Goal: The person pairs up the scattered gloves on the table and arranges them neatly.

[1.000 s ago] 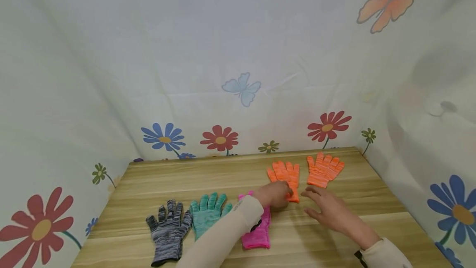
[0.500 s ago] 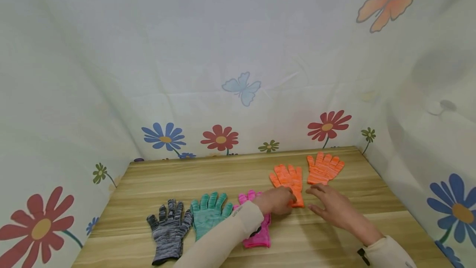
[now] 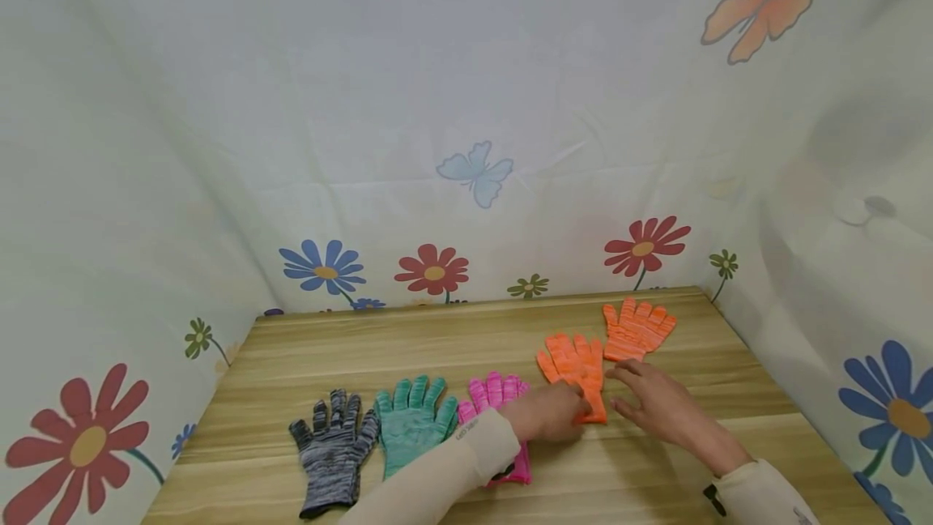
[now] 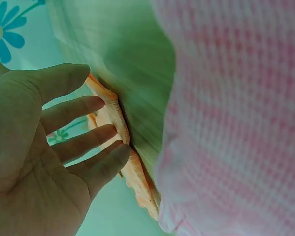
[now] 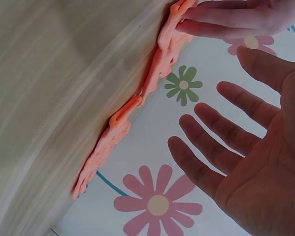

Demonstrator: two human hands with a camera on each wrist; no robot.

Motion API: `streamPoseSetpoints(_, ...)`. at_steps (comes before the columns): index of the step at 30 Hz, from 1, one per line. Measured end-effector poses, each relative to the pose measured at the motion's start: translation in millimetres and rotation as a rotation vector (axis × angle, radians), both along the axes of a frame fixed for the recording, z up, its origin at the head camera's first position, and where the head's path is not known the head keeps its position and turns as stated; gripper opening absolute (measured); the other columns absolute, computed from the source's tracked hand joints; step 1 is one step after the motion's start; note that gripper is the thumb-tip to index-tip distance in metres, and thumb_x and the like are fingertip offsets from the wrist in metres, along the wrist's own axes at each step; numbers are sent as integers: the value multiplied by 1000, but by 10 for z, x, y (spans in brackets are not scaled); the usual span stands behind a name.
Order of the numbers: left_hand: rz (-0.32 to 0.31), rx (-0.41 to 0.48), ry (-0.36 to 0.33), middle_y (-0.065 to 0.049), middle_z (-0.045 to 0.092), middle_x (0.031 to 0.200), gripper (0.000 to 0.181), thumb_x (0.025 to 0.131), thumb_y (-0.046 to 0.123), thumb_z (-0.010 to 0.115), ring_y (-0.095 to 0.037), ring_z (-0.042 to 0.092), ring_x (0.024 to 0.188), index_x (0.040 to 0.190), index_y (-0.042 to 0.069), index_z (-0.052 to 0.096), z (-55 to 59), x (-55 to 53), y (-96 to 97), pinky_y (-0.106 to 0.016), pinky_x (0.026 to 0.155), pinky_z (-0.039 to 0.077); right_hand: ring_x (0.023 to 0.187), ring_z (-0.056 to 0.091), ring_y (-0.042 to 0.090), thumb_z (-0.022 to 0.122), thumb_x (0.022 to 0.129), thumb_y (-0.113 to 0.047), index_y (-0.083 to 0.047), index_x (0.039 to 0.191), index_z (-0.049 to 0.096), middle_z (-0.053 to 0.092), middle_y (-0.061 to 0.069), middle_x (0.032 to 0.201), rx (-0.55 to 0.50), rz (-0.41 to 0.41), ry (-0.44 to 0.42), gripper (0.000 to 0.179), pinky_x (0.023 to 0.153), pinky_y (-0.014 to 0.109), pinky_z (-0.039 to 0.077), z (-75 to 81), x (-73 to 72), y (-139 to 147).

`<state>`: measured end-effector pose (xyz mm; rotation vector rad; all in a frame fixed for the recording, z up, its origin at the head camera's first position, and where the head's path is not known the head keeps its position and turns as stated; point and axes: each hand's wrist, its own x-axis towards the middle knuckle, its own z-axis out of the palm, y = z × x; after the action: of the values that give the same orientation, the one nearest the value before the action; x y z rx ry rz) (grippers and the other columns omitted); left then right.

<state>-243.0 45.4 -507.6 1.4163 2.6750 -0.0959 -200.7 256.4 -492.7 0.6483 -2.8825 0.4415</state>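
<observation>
My left hand point(image 3: 555, 411) presses its fingertips on the cuff end of the nearer orange knit glove point(image 3: 576, 360), which lies flat on the wooden table. In the left wrist view, the fingers point(image 4: 83, 140) are nearly straight and spread against this glove. My right hand point(image 3: 651, 398) hovers with loosely spread fingers just right of that glove, below the cuff of a second orange glove point(image 3: 636, 330). Nothing is between its fingers in the right wrist view. Under my left wrist lies a pink glove point(image 3: 496, 390), partly hidden by the forearm.
A green glove point(image 3: 411, 424), its cuff partly behind my left sleeve, and a grey-black glove point(image 3: 330, 452) lie in a row to the left of the pink one. A flower-printed white curtain point(image 3: 364, 144) surrounds the back and sides of the table point(image 3: 394, 335).
My left hand has slid the nearer orange glove toward me and slightly right. My right hand has shifted a little right. The other gloves stay put.
</observation>
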Motion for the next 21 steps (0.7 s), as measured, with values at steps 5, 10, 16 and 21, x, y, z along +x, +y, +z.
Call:
streamPoseSetpoints(5,7,-21,-12,6,62,126,32,94,37,63,-10,61,110,124,26,66,-14,81,0,-23,89,52,110,63,32,74,88,-24,-11,124,65,63,12,125,-9,-5,5,40,83,50,55,-21,-9,4)
streamPoseSetpoints(10,-8,-27,-16,6,60,131,34,95,38,61,-11,59,115,127,27,65,-42,153,-4,-24,92,51,106,64,31,74,88,-25,-11,122,66,64,10,120,-6,-3,3,38,82,49,55,-51,-18,-1)
streamPoseSetpoints(16,-15,-50,-25,7,57,137,35,97,43,57,-11,58,119,130,30,62,-43,245,-8,-26,96,50,106,64,30,73,88,-27,-11,120,66,64,9,120,20,6,-18,36,83,49,54,-113,-47,2)
streamPoseSetpoints(21,-21,-75,-22,9,54,140,37,98,45,55,-11,55,124,133,33,60,-32,328,-11,-26,100,48,104,64,29,76,86,-25,-12,119,67,64,9,120,12,17,-33,36,80,47,55,-145,-73,1)
